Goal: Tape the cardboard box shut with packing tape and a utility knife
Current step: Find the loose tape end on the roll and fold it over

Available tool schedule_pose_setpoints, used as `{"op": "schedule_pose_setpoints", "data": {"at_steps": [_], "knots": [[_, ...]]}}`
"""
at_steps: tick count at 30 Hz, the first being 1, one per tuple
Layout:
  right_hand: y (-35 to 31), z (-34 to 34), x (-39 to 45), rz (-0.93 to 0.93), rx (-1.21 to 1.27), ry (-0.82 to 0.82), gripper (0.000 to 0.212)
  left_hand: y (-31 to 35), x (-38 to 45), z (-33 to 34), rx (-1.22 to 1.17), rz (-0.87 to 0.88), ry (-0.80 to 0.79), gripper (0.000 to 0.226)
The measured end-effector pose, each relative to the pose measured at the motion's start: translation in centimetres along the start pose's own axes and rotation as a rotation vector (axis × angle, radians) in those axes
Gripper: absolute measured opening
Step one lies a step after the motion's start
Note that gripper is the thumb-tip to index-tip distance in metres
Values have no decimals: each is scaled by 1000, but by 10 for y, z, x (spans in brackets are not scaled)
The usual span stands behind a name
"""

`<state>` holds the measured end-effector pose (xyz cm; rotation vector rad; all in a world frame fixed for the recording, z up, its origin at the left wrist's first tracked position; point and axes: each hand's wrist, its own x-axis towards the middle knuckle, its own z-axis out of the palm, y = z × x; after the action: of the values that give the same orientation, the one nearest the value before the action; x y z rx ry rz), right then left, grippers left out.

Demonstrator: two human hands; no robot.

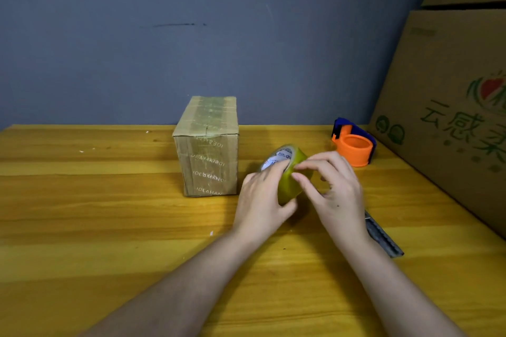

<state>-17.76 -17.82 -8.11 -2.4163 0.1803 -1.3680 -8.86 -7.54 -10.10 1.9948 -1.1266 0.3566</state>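
A small cardboard box [208, 145] stands upright on the wooden table [95, 213], its flaps closed and strips of printed tape across its top and front. Just right of it I hold a roll of yellowish packing tape [289, 172] above the table. My left hand [264, 197] grips the roll from the left side. My right hand [332, 189] rests its fingertips on the roll's outer face. A grey utility knife [383, 235] lies on the table under my right wrist, partly hidden.
An orange and blue tape dispenser [353, 146] sits at the back right of the table. Large printed cartons [449, 96] lean along the right edge. A blue-grey wall [191, 35] runs behind the table.
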Motion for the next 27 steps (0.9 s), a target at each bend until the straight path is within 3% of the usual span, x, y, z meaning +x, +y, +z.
{"op": "schedule_pose_setpoints", "data": {"at_steps": [15, 22, 27], "knots": [[7, 5, 1, 9, -130, -77, 13, 1, -3, -1, 165, 52, -8, 64], [8, 7, 1, -65, -137, -138, 10, 4, -2, -2, 50, -36, -14, 66], [4, 0, 1, 15, 16, -56, 18, 6, -3, -3, -10, -78, -42, 64]]}}
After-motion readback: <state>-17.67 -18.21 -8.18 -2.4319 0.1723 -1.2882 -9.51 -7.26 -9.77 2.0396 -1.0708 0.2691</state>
